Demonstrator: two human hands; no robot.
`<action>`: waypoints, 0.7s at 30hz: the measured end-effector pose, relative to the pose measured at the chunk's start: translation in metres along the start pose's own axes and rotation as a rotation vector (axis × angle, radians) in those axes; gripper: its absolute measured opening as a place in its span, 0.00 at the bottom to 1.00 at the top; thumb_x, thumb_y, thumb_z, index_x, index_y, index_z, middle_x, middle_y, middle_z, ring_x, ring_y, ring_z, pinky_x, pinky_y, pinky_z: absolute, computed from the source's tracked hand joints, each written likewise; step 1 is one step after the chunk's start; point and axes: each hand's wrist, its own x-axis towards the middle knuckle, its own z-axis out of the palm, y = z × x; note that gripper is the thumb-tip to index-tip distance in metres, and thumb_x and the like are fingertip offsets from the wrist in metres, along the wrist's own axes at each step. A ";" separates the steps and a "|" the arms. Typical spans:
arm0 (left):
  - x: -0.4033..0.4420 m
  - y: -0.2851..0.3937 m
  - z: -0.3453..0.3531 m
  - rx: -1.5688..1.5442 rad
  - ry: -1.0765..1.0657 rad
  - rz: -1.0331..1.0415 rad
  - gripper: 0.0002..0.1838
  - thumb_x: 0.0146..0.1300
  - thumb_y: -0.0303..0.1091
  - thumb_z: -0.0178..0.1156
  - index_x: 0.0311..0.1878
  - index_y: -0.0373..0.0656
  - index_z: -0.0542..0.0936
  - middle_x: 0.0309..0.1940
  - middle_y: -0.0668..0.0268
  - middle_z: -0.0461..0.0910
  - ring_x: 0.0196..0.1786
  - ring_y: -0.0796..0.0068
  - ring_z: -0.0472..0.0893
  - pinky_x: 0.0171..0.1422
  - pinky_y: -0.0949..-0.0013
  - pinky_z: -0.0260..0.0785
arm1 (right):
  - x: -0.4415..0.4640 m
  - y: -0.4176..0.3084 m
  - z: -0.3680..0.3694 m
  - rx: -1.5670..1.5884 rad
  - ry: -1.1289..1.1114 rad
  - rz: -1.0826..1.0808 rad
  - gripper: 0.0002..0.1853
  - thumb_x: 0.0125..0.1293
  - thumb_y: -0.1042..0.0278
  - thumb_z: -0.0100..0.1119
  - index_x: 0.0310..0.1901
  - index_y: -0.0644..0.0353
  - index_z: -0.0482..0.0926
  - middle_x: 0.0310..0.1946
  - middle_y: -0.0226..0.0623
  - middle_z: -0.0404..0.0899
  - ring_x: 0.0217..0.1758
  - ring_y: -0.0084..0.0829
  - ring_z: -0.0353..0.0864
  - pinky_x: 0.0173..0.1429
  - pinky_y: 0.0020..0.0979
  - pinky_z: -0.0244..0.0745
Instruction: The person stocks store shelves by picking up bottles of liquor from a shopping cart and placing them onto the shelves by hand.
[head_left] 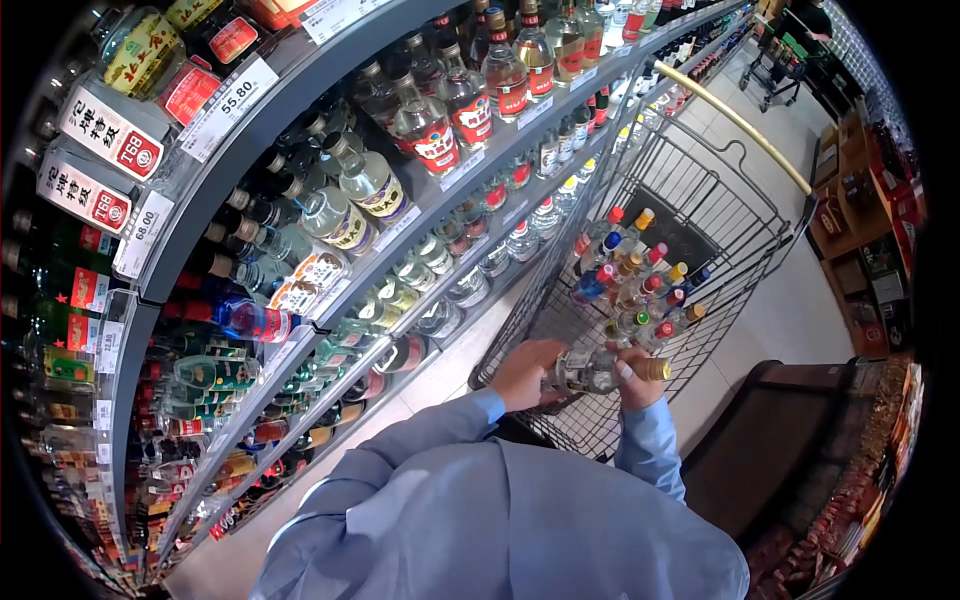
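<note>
Both my hands hold a clear glass bottle [590, 371] with a gold cap, lying nearly level over the near end of a wire shopping cart [745, 262]. My left hand [532, 374] grips the bottle's base end. Around its neck end, beside the gold cap, my right hand [638, 378] is closed. Beyond my hands, several small bottles [640, 275] with red, blue, yellow and green caps stand grouped in the cart. The undersides of my fingers are hidden.
Curved shelves [400, 235] of bottles with price tags run along the left. A dark brown bin [790, 430] is at the lower right, below wooden display shelves [850, 215]. Far back, a person [805, 20] stands by another cart [783, 62].
</note>
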 end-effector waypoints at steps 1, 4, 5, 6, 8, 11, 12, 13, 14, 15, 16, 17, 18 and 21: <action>0.006 0.005 -0.007 -0.038 0.038 0.014 0.40 0.36 0.41 0.72 0.56 0.41 0.67 0.46 0.55 0.74 0.49 0.55 0.74 0.53 0.60 0.66 | -0.001 -0.022 0.011 -0.050 -0.037 0.004 0.09 0.52 0.72 0.63 0.33 0.62 0.73 0.46 0.48 0.74 0.49 0.37 0.73 0.54 0.38 0.68; 0.027 0.033 -0.041 -0.008 0.005 0.052 0.32 0.34 0.38 0.70 0.46 0.43 0.70 0.34 0.56 0.77 0.37 0.54 0.77 0.42 0.60 0.70 | -0.006 -0.060 0.041 -0.133 -0.080 0.005 0.09 0.52 0.71 0.63 0.33 0.61 0.73 0.45 0.45 0.75 0.48 0.34 0.73 0.53 0.35 0.68; 0.027 0.037 -0.043 -0.071 -0.023 -0.021 0.30 0.35 0.37 0.68 0.45 0.43 0.69 0.33 0.55 0.76 0.38 0.52 0.77 0.42 0.58 0.69 | -0.006 -0.067 0.050 -0.138 -0.107 -0.012 0.09 0.52 0.73 0.63 0.34 0.61 0.73 0.45 0.44 0.75 0.49 0.34 0.73 0.53 0.34 0.68; 0.027 0.042 -0.044 -0.131 -0.050 -0.094 0.29 0.35 0.36 0.67 0.44 0.43 0.68 0.33 0.53 0.76 0.38 0.50 0.76 0.43 0.57 0.69 | -0.004 -0.074 0.059 -0.141 -0.137 -0.031 0.08 0.53 0.75 0.62 0.34 0.62 0.73 0.45 0.43 0.75 0.49 0.33 0.73 0.54 0.33 0.68; 0.022 0.046 -0.051 -0.200 -0.068 -0.108 0.30 0.35 0.37 0.66 0.46 0.44 0.68 0.30 0.53 0.77 0.36 0.45 0.76 0.40 0.53 0.69 | -0.004 -0.079 0.072 -0.168 -0.138 -0.046 0.08 0.52 0.77 0.61 0.34 0.61 0.73 0.42 0.42 0.76 0.50 0.33 0.72 0.57 0.35 0.65; 0.007 0.066 -0.069 -0.473 -0.092 -0.174 0.27 0.41 0.34 0.67 0.47 0.41 0.69 0.26 0.61 0.77 0.29 0.62 0.78 0.35 0.62 0.70 | 0.004 -0.090 0.095 -0.060 -0.335 -0.094 0.17 0.46 0.77 0.64 0.38 0.60 0.69 0.44 0.44 0.74 0.53 0.34 0.70 0.57 0.36 0.65; 0.003 0.073 -0.074 -0.641 -0.125 -0.256 0.25 0.44 0.32 0.68 0.46 0.40 0.70 0.25 0.65 0.76 0.26 0.71 0.77 0.33 0.66 0.70 | 0.006 -0.091 0.101 -0.085 -0.398 -0.127 0.26 0.43 0.76 0.67 0.45 0.60 0.66 0.50 0.45 0.70 0.53 0.33 0.70 0.57 0.35 0.65; 0.000 0.087 -0.087 -0.867 -0.219 -0.430 0.19 0.49 0.26 0.63 0.45 0.39 0.71 0.25 0.69 0.75 0.27 0.80 0.75 0.32 0.72 0.69 | 0.007 -0.096 0.112 -0.039 -0.444 -0.122 0.31 0.43 0.76 0.68 0.50 0.61 0.63 0.52 0.45 0.68 0.54 0.33 0.70 0.58 0.35 0.65; -0.004 0.090 -0.097 -0.901 -0.186 -0.384 0.19 0.49 0.25 0.62 0.46 0.39 0.71 0.26 0.69 0.75 0.28 0.80 0.75 0.33 0.73 0.69 | 0.005 -0.102 0.124 0.007 -0.488 -0.115 0.35 0.42 0.76 0.68 0.54 0.62 0.61 0.54 0.45 0.67 0.55 0.32 0.70 0.59 0.35 0.65; -0.006 0.092 -0.105 -0.935 -0.154 -0.336 0.19 0.49 0.24 0.62 0.46 0.39 0.71 0.27 0.69 0.75 0.29 0.81 0.75 0.34 0.74 0.69 | 0.005 -0.108 0.135 0.009 -0.531 -0.106 0.39 0.42 0.76 0.68 0.58 0.63 0.58 0.55 0.44 0.65 0.56 0.32 0.69 0.60 0.34 0.64; -0.008 0.093 -0.112 -0.971 -0.124 -0.289 0.19 0.49 0.23 0.61 0.47 0.39 0.71 0.28 0.69 0.75 0.30 0.82 0.75 0.35 0.75 0.69 | 0.007 -0.113 0.146 0.010 -0.573 -0.095 0.44 0.42 0.76 0.68 0.61 0.63 0.54 0.57 0.44 0.64 0.57 0.31 0.68 0.62 0.34 0.62; -0.010 0.087 -0.115 -0.895 -0.069 -0.157 0.20 0.49 0.22 0.61 0.47 0.39 0.72 0.32 0.69 0.75 0.35 0.83 0.75 0.40 0.75 0.69 | 0.009 -0.114 0.154 0.022 -0.601 -0.080 0.47 0.42 0.75 0.68 0.64 0.65 0.51 0.59 0.43 0.62 0.60 0.31 0.65 0.63 0.33 0.60; -0.016 0.090 -0.122 -1.063 -0.096 -0.239 0.24 0.48 0.24 0.61 0.51 0.39 0.69 0.37 0.69 0.75 0.41 0.81 0.74 0.47 0.72 0.69 | 0.011 -0.114 0.164 0.015 -0.659 -0.108 0.47 0.43 0.74 0.68 0.63 0.66 0.51 0.59 0.42 0.62 0.60 0.31 0.65 0.64 0.33 0.59; -0.034 0.102 -0.146 -1.166 0.008 -0.236 0.34 0.45 0.27 0.64 0.58 0.41 0.62 0.42 0.66 0.75 0.46 0.77 0.74 0.51 0.69 0.68 | 0.014 -0.113 0.200 -0.018 -0.782 -0.120 0.47 0.43 0.71 0.69 0.63 0.67 0.50 0.58 0.44 0.63 0.61 0.33 0.64 0.64 0.34 0.60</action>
